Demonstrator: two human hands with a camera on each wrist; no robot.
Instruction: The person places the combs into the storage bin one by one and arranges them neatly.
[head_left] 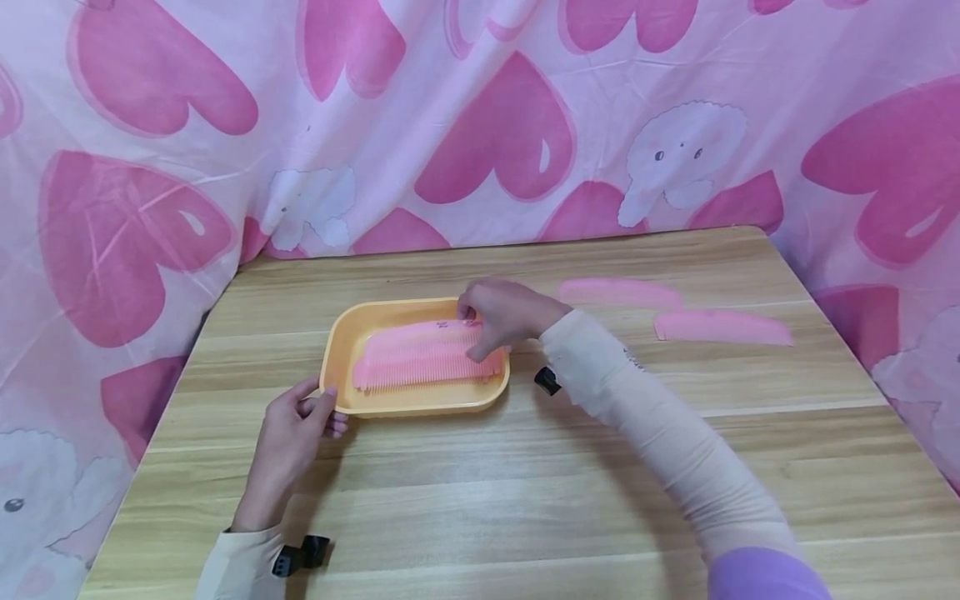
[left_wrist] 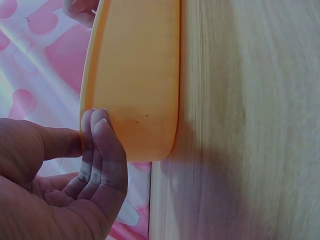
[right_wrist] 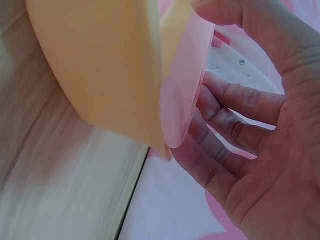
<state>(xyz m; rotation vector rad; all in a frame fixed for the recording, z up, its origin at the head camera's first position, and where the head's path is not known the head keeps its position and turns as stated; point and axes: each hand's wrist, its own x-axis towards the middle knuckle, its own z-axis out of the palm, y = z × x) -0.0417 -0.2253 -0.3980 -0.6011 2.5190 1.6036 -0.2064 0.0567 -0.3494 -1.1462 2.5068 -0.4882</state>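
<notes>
A shallow yellow-orange plastic tray (head_left: 420, 409) stands on the table, left of the middle in the head view. My left hand (head_left: 292, 433) pinches its near-left corner, thumb on the rim and fingers against the outer wall (left_wrist: 137, 75). Inside the tray lie pink combs (head_left: 405, 354), overlapping, teeth toward me; their exact count is unclear. Over the tray's right end, my right hand (head_left: 510, 318) holds a pink comb (right_wrist: 185, 95) by its end, thumb on the teeth side and fingers at the spine. That comb's end leans above the tray rim in the right wrist view.
Two more pink combs, one farther back (head_left: 618, 292) and one nearer (head_left: 723, 327), lie on the wooden table (head_left: 480, 500) to the right of the tray. A pink heart-patterned cloth (head_left: 495, 125) hangs behind the table and along its sides.
</notes>
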